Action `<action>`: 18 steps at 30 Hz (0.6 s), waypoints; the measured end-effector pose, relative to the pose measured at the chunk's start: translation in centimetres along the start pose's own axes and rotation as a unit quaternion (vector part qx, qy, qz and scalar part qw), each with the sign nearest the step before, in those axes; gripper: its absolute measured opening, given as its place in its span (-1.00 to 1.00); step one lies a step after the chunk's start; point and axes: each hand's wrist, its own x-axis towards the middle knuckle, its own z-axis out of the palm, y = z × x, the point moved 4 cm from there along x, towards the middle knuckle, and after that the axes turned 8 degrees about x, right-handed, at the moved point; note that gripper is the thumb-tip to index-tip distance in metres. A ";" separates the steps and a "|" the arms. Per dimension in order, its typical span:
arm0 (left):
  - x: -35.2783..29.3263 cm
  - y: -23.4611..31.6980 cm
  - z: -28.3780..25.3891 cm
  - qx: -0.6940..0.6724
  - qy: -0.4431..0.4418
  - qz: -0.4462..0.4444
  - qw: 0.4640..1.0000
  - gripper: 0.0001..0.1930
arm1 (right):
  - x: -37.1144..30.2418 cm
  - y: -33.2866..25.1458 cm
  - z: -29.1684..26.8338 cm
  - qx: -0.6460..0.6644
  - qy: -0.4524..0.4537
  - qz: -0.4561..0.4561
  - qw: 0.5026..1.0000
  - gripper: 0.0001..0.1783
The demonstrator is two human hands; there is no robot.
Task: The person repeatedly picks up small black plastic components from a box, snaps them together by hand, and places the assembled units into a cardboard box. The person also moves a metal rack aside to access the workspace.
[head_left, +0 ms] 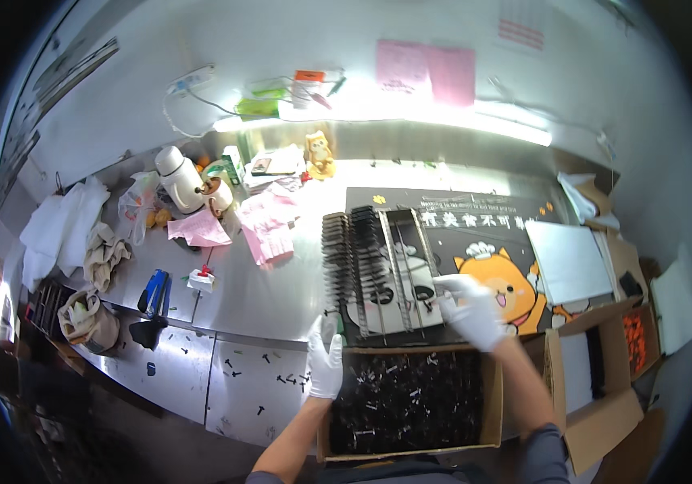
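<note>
White gloves cover both hands, which work near the front edge of the table (249, 310). The left hand (324, 359) stands at the far left corner of a cardboard box (491, 407), its fingertips close to the near end of the black toothed strips (336, 254); whether its grip is closed on anything cannot be told. Those strips lie in two long rows on the left part of a dark mat (451, 244), beside a pair of slim metal rails (392, 258). The right hand (475, 310) is over the mat, just right of the rails, fingers bent toward them; its grip cannot be made out either.

The box, filled with small dark pieces (406, 395), sits against the table's front edge. Leftward, a band of bare steel separates the strips from pink sheets (265, 226). Rightward, an open carton (604, 427) stands near the right forearm, narrowing the room there.
</note>
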 end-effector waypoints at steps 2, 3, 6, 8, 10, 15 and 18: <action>3.5 3.9 -2.2 0.137 0.057 0.174 0.973 -0.40 | 2.9 -1.6 6.1 -0.177 -0.028 -0.234 0.956 -0.48; 5.3 4.8 -2.2 0.180 0.002 0.227 0.957 -0.35 | 3.7 -1.2 8.4 -0.208 -0.044 -0.235 0.948 -0.42; 7.0 4.9 -1.1 0.307 -0.062 0.289 0.905 -0.35 | 4.7 0.3 11.8 -0.275 -0.074 -0.187 0.940 -0.35; 7.5 4.1 -1.5 0.318 -0.042 0.307 0.896 -0.38 | 5.4 -0.3 11.8 -0.300 -0.089 -0.148 0.938 -0.37; 7.9 3.9 -1.3 0.322 -0.055 0.300 0.896 -0.41 | 6.3 -1.3 11.4 -0.314 -0.149 -0.103 0.932 -0.44; 8.8 6.3 -0.5 0.412 -0.041 0.314 0.854 -0.52 | 6.6 -1.6 11.6 -0.380 -0.168 -0.126 0.901 -0.50; 8.7 5.0 0.4 0.420 -0.055 0.350 0.835 -0.61 | 6.6 -1.2 11.6 -0.348 -0.189 -0.118 0.911 -0.58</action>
